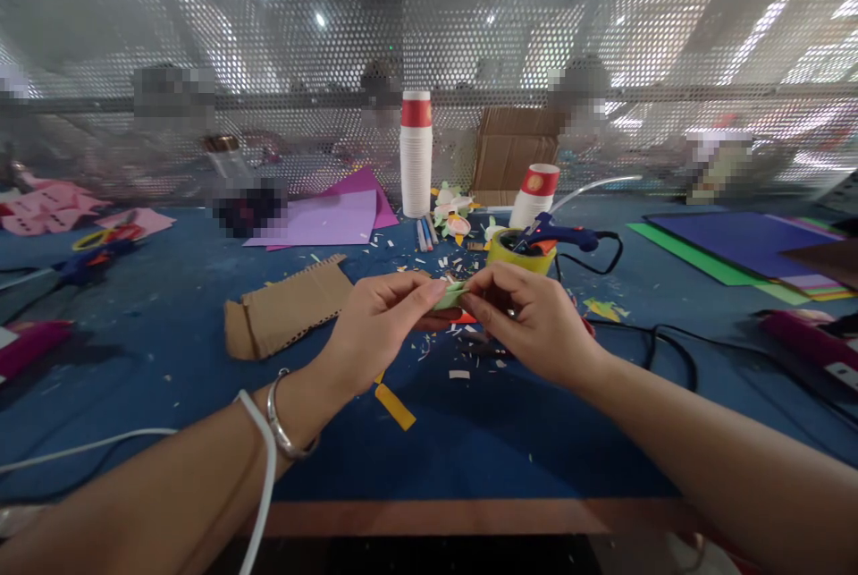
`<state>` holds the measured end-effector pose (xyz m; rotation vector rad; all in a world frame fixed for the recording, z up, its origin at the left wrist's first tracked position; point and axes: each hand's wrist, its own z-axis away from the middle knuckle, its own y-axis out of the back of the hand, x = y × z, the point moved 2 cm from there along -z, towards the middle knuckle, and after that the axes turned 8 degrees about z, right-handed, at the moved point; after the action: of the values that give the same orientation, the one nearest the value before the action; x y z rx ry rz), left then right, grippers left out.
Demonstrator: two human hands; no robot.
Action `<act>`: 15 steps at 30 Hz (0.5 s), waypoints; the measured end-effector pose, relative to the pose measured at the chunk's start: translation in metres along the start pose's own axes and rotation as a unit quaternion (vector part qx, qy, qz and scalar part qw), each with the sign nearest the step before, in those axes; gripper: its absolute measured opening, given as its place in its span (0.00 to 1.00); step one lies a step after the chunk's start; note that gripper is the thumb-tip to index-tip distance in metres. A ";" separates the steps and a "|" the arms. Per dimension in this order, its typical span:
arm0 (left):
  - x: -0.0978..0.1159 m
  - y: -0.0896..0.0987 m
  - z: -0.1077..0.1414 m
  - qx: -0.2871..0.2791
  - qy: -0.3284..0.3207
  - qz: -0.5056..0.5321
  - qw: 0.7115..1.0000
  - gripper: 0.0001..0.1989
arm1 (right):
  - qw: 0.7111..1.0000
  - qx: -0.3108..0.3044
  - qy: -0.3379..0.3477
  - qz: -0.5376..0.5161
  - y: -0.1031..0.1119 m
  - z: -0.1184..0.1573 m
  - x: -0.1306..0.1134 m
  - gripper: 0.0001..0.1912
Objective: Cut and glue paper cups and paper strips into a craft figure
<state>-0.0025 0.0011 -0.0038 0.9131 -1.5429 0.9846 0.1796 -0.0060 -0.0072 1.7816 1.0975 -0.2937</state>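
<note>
A small light green paper piece (450, 294) is held between both hands above the middle of the blue table (496, 459). My left hand (385, 320) pinches its left side, thumb on top. At its right end, the closed fingertips of my right hand (536, 320) grip the same piece. Paper scraps lie on the table under and around the hands. Just behind my right hand is a yellow tape roll (519, 255), with a blue glue gun (563, 235) resting on it.
Brown cardboard (288, 307) lies left of my hands. Behind stand a tall paper cup stack (416, 159) and a shorter one (534, 190). Purple sheets (328, 217) are back left, coloured sheets (730, 244) right. A white cable (263, 468) crosses my left forearm.
</note>
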 end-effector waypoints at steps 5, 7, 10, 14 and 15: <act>0.004 -0.001 0.003 0.002 -0.052 -0.084 0.995 0.11 | 1.000 0.001 -0.003 -0.015 0.000 0.001 -0.001 0.07; 0.004 -0.001 0.003 0.009 -0.057 -0.091 0.994 0.11 | 1.000 0.002 -0.002 -0.015 0.000 0.001 -0.001 0.07; 0.003 -0.001 0.002 0.014 -0.053 -0.062 0.997 0.12 | 1.000 0.002 -0.006 -0.012 0.000 0.001 -0.002 0.07; 0.002 -0.001 0.000 0.015 -0.040 -0.033 0.999 0.09 | 1.000 -0.001 -0.009 -0.012 0.000 0.000 -0.003 0.09; 0.001 -0.001 -0.001 0.014 -0.036 -0.027 0.999 0.08 | 1.000 -0.002 -0.009 -0.013 0.000 0.000 -0.003 0.10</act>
<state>-0.0015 0.0012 -0.0023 1.0134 -1.5597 0.9456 0.1774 -0.0072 -0.0053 1.7602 1.1084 -0.3213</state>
